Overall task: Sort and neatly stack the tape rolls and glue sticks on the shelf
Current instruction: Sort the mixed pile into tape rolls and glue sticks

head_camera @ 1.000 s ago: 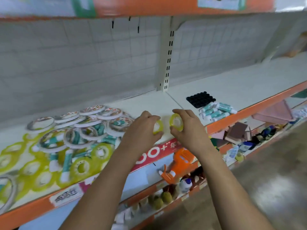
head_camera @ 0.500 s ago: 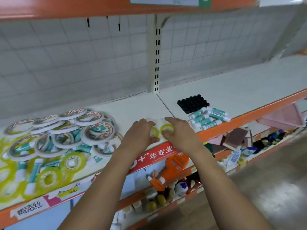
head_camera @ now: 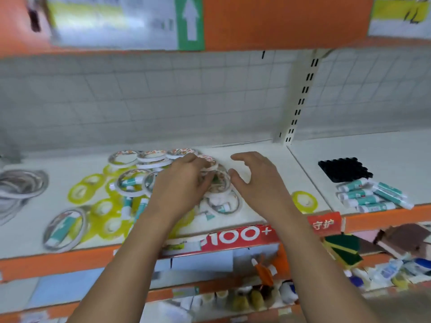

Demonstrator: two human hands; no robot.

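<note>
Left hand fingers grasping a white tape roll on the shelf; right hand fingers released, a yellow tape roll at its 4 o'clock.

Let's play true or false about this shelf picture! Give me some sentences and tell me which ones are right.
1. The right hand holds a yellow tape roll. False: the right hand is empty with relaxed fingers; one yellow tape roll lies on the shelf beside that wrist.
2. The left hand is on the pile of white tape rolls, fingers curled on them. True.
3. A black tray lies just behind the glue sticks on the right. True.
4. Those glue sticks stand upright. False: they lie on their sides.
</note>
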